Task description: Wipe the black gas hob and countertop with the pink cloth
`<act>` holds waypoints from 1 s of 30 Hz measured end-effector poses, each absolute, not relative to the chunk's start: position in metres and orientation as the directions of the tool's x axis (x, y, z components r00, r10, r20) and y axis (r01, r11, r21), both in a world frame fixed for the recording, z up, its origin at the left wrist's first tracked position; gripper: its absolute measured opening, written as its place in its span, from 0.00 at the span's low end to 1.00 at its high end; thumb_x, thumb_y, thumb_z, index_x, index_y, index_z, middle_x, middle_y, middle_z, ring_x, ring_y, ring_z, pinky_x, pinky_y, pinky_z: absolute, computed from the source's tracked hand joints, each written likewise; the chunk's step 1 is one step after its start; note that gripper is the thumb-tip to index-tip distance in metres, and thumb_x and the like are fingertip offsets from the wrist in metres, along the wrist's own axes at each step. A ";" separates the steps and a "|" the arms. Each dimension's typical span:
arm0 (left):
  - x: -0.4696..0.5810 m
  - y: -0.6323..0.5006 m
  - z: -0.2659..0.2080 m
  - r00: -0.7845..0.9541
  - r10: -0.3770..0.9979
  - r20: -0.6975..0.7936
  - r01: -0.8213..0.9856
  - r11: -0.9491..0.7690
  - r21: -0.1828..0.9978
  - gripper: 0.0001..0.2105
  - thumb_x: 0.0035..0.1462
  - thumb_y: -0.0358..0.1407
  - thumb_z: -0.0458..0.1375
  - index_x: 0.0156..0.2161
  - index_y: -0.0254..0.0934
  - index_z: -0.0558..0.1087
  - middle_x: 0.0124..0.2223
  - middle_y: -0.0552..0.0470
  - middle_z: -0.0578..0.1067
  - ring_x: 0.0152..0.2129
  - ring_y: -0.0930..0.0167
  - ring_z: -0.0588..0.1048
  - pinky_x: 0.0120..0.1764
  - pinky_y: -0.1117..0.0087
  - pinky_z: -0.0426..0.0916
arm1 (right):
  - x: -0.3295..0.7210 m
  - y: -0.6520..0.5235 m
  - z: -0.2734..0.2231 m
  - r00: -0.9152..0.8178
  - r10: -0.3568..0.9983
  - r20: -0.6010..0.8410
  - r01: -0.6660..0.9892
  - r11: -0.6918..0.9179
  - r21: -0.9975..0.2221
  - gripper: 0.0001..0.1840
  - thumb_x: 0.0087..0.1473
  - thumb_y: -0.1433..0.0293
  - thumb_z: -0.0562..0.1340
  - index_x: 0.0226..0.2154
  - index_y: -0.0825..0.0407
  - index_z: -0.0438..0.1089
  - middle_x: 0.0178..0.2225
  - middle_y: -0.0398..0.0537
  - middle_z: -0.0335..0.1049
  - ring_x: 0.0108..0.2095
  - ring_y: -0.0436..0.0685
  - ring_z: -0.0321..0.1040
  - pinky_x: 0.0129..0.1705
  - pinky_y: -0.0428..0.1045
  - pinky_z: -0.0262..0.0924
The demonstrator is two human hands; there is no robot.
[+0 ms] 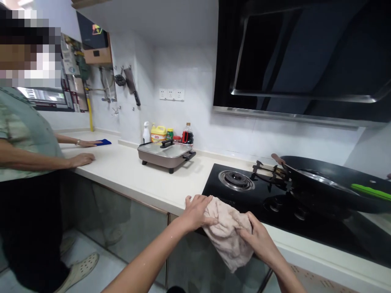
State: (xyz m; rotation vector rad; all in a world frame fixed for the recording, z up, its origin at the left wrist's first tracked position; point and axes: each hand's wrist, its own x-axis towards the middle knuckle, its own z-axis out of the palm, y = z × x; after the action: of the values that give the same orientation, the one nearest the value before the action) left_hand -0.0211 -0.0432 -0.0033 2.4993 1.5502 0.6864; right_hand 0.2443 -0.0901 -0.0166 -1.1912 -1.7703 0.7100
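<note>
A pinkish-beige cleaning cloth is bunched between my two hands at the front edge of the black gas stove. My left hand grips the cloth's left side, thumb over it. On the right side, my right hand pinches the cloth, its thumb on top and the other fingers partly hidden. The lower part of the cloth hangs down in front of the counter. Just beyond my hands lies the left burner, with no pan support over it.
A lidded electric pan stands on the white counter, bottles behind it. A large wok with a green-handled utensil sits on the stove's right. The range hood overhangs. At left another person presses a blue cloth to the counter.
</note>
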 end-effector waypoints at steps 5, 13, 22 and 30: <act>-0.025 -0.037 0.003 0.395 0.890 0.228 0.807 -0.455 0.377 0.58 0.40 0.49 0.74 0.74 0.49 0.50 0.75 0.36 0.53 0.71 0.45 0.51 0.65 0.32 0.44 | 0.216 -0.095 0.010 -0.303 0.912 0.278 0.130 0.328 -0.936 0.11 0.50 0.63 0.64 0.34 0.47 0.62 0.33 0.39 0.67 0.36 0.55 0.64 0.36 0.47 0.59; -0.054 -0.043 0.030 0.478 0.847 0.232 0.494 -0.478 0.727 0.18 0.40 0.39 0.69 0.40 0.39 0.77 0.49 0.51 0.78 0.46 0.62 0.75 0.49 0.65 0.68 | 0.193 -0.073 0.027 -0.325 0.918 0.227 0.033 0.251 -0.967 0.21 0.48 0.59 0.68 0.43 0.48 0.67 0.39 0.44 0.72 0.40 0.58 0.69 0.42 0.50 0.65; -0.119 -0.069 0.069 0.407 0.913 -0.023 0.299 -0.109 0.948 0.28 0.32 0.49 0.75 0.27 0.39 0.63 0.25 0.63 0.63 0.24 0.77 0.60 0.27 0.74 0.53 | 0.172 -0.057 0.057 -0.544 0.807 0.230 0.308 0.447 -0.840 0.17 0.52 0.56 0.65 0.40 0.48 0.69 0.38 0.45 0.71 0.39 0.60 0.67 0.40 0.50 0.64; -0.162 -0.072 0.105 0.384 0.922 -0.036 0.519 -0.184 0.835 0.31 0.35 0.57 0.74 0.27 0.39 0.60 0.26 0.63 0.63 0.26 0.76 0.60 0.30 0.73 0.52 | 0.167 -0.039 0.086 -0.674 0.727 0.131 0.539 0.605 -0.586 0.15 0.48 0.55 0.71 0.27 0.46 0.70 0.30 0.43 0.68 0.35 0.59 0.65 0.38 0.49 0.60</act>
State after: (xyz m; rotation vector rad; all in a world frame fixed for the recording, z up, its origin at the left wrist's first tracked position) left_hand -0.1624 -0.0719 0.1055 1.8374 1.2508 0.6316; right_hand 0.1673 -0.0387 0.0859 -1.0191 -2.4767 0.7323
